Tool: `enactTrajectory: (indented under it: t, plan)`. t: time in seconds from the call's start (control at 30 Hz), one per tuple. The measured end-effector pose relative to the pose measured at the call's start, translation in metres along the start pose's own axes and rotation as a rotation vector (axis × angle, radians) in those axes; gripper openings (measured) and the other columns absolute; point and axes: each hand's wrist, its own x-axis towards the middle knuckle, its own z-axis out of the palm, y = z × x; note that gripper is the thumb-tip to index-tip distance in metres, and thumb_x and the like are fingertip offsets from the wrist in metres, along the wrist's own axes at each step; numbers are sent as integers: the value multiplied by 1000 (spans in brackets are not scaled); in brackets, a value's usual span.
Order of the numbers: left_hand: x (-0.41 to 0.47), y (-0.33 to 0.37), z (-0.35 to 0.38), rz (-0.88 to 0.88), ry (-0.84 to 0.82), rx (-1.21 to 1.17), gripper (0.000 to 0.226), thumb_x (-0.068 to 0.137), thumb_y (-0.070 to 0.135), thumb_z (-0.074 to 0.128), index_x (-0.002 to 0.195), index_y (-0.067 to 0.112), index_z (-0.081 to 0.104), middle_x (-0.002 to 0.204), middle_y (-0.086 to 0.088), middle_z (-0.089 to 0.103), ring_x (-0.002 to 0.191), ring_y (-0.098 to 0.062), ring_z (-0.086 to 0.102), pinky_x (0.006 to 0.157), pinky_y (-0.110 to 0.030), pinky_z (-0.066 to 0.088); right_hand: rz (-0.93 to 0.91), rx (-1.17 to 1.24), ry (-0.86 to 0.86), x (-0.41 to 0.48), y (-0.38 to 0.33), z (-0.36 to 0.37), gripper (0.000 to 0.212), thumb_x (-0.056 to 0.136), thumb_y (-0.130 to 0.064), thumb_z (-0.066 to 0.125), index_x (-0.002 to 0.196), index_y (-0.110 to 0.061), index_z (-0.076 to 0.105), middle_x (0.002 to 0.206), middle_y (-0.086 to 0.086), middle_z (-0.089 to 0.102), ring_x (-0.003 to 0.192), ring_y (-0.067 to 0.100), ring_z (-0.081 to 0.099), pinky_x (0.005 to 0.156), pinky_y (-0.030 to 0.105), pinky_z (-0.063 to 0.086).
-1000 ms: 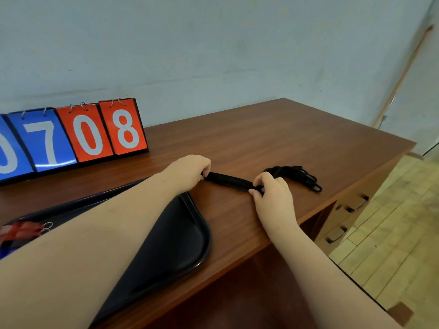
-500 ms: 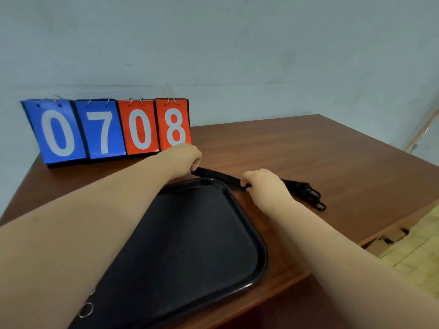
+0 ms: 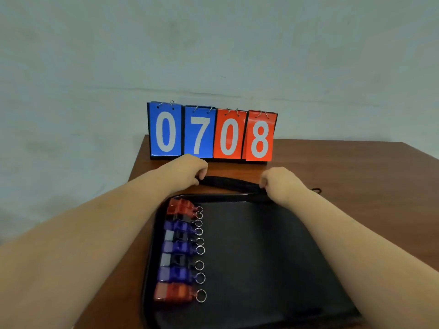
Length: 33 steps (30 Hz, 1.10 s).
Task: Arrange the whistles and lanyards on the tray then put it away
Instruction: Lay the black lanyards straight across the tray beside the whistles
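Along left edge of black rectangular plastic tray [image 3: 261, 269]: coloured translucent plastic whistles [image 3: 177, 250] lined up, done. Black woven lanyard bundle [image 3: 229, 183] held taut beyond far rim, left hand [image 3: 190, 170] and right hand [image 3: 279, 182] each clenched on an end. Outstanding: lanyard placement, stowing tray.

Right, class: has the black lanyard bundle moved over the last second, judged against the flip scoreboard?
Yes. The lanyard bundle now lies just in front of the scoreboard, at the tray's far rim; earlier it lay well off to the scoreboard's right.
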Motion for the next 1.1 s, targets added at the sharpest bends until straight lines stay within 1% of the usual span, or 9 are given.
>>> enactTrajectory:
  t: [0.17, 0.3, 0.4, 0.5, 0.6, 0.7, 0.83, 0.97, 1.1]
  plan:
    - [-25, -28, -2, -16, 48, -67, 16, 85, 13, 74, 87, 20, 59, 99, 3, 64, 95, -17, 60, 89, -33, 52, -9, 33, 29, 10, -25, 8, 17, 93, -9, 57, 105, -15, 69, 106, 5, 65, 95, 24, 62, 93, 35, 54]
    - [-38, -42, -4, -28, 123, -85, 16, 84, 21, 76, 92, 21, 62, 100, 5, 60, 95, -15, 58, 89, -31, 50, -46, 32, 137, 12, -41, 11, 14, 93, -14, 60, 102, -17, 70, 103, 2, 66, 92, 20, 63, 88, 35, 57]
    - [-45, -48, -7, -53, 186, -62, 16, 84, 23, 77, 87, 23, 62, 94, 7, 56, 90, -13, 57, 83, -28, 49, -89, 155, 197, 12, -57, 11, 8, 93, -18, 62, 95, -17, 70, 97, 0, 68, 89, 17, 64, 86, 33, 57]
    - [-50, -51, -3, -97, 132, -69, 17, 84, 21, 76, 83, 26, 60, 88, 9, 54, 86, -12, 57, 75, -22, 44, -138, 300, 158, 10, -76, 11, 7, 92, -22, 67, 98, -19, 70, 99, -3, 67, 93, 14, 63, 88, 32, 56]
    - [-52, -49, 3, -137, 87, -45, 13, 88, 21, 72, 83, 26, 61, 92, 6, 57, 88, -13, 58, 79, -25, 48, -186, 287, 88, 10, -87, 16, 13, 90, -23, 70, 101, -18, 71, 102, -1, 68, 96, 15, 63, 90, 34, 55]
    - [-52, -47, 4, -160, 99, -14, 12, 90, 22, 69, 83, 27, 60, 94, 6, 60, 89, -14, 60, 84, -29, 53, -179, 262, 66, 12, -89, 21, 12, 89, -22, 71, 101, -18, 71, 103, 1, 68, 95, 16, 63, 89, 34, 55]
    - [-53, -46, 6, -170, 136, -7, 8, 91, 21, 67, 90, 23, 59, 91, 5, 63, 86, -15, 60, 82, -32, 54, -147, 237, 67, 15, -91, 22, 13, 89, -23, 71, 102, -19, 69, 102, 0, 68, 94, 16, 64, 88, 33, 56]
    - [-52, -47, 7, -178, 211, 64, 8, 93, 24, 65, 99, 21, 63, 99, 1, 58, 90, -16, 57, 85, -31, 51, -143, 220, 76, 17, -91, 23, 7, 90, -22, 70, 97, -20, 69, 98, 0, 68, 91, 16, 64, 85, 32, 56]
    - [-52, -48, 9, -187, 216, 98, 8, 93, 27, 66, 98, 21, 67, 104, 0, 55, 93, -18, 55, 85, -32, 51, -158, 252, 103, 17, -89, 24, 6, 90, -26, 70, 90, -20, 69, 94, -2, 66, 88, 13, 63, 81, 29, 56]
